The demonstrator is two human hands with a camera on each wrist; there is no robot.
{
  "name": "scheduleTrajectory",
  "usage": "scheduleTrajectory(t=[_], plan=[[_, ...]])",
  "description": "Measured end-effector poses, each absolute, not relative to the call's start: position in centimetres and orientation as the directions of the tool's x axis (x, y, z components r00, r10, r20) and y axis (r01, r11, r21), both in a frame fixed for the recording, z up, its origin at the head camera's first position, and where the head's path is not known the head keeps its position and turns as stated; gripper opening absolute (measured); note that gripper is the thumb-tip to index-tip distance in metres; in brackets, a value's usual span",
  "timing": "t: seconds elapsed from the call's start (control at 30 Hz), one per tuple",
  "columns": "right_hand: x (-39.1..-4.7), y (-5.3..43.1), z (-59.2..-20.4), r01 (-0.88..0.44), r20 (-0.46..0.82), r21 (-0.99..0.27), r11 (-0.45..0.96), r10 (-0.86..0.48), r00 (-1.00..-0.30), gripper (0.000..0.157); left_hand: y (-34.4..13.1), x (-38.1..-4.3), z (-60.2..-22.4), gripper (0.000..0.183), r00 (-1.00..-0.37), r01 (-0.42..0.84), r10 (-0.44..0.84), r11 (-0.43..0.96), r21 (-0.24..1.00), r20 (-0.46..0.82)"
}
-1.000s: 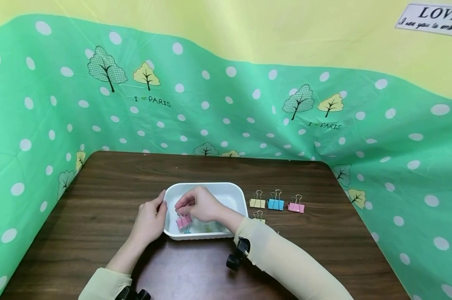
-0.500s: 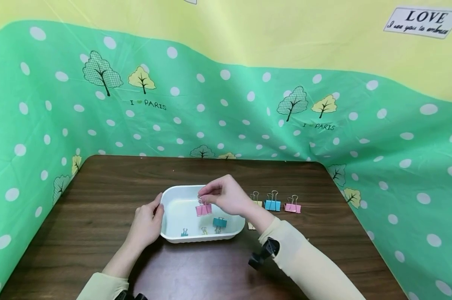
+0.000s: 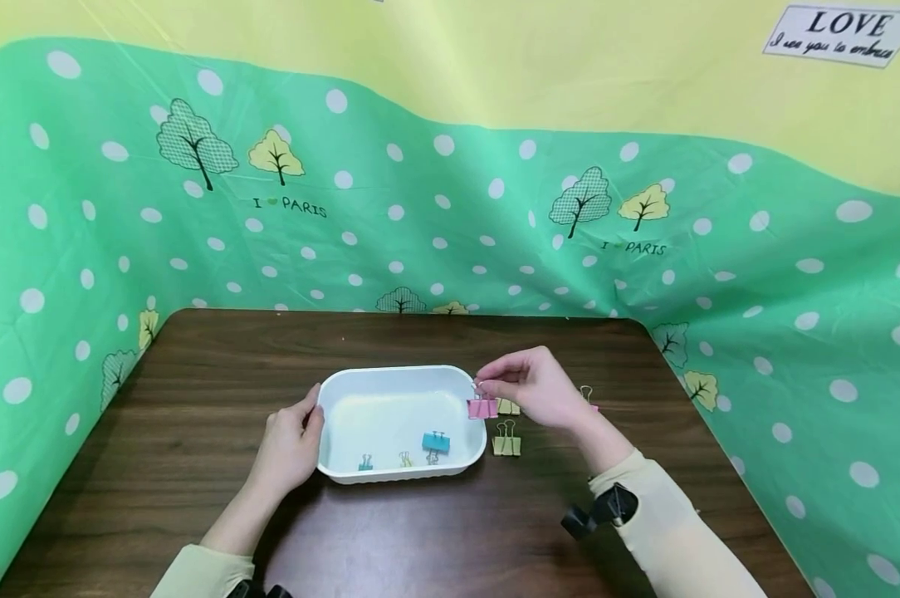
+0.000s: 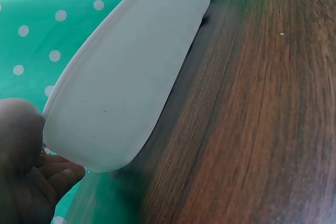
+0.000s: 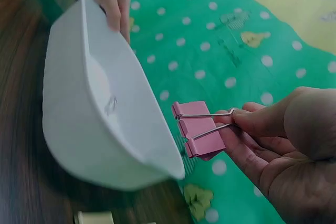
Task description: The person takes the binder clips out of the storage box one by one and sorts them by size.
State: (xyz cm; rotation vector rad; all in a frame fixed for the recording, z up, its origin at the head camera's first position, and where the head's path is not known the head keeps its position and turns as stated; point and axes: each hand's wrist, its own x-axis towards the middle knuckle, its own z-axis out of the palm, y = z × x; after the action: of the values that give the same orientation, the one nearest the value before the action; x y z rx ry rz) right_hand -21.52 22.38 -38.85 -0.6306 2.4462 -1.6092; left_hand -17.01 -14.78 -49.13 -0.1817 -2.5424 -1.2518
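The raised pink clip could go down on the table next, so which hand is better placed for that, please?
Probably the right hand: it pinches the raised pink clip near a yellow clip, while the left hand grips the tray at its left end.

Behind and beside the dark wood-grained bench [image 3: 233, 374] I see green, white-dotted cloth [image 3: 420, 174] printed with trees [image 3: 196, 145], a yellow band [image 3: 569, 66] above bearing a LOVE panel [image 3: 842, 36]; pale light [image 3: 398, 540] glosses the wood.

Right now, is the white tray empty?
Not empty: the head view shows a blue binder clip and smaller clips inside the white tray.
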Motion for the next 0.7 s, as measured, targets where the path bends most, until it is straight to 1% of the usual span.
scheduleTrajectory(t=[0.33, 0.5, 0.7], plan=[[-21.1, 27.5, -40.2, -0.227, 0.082, -0.894, 0.385, -0.358, -0.93, 0.012, -14.8, -16.9, -48.9, 0.042, -0.953, 0.222, -0.025, 0.615, 0.757, 0.3], [-20.9, 29.0, -41.0, -0.192, 0.054, -0.894, 0.405, -0.329, -0.943, 0.013, -14.8, -16.7, -48.9, 0.042, -0.951, 0.228, -0.024, 0.621, 0.75, 0.309], [-20.5, 30.3, -42.1, -0.188, 0.062, -0.898, 0.399, -0.309, -0.949, 0.013, -14.7, -16.8, -48.9, 0.041, -0.951, 0.232, -0.02, 0.618, 0.751, 0.31]])
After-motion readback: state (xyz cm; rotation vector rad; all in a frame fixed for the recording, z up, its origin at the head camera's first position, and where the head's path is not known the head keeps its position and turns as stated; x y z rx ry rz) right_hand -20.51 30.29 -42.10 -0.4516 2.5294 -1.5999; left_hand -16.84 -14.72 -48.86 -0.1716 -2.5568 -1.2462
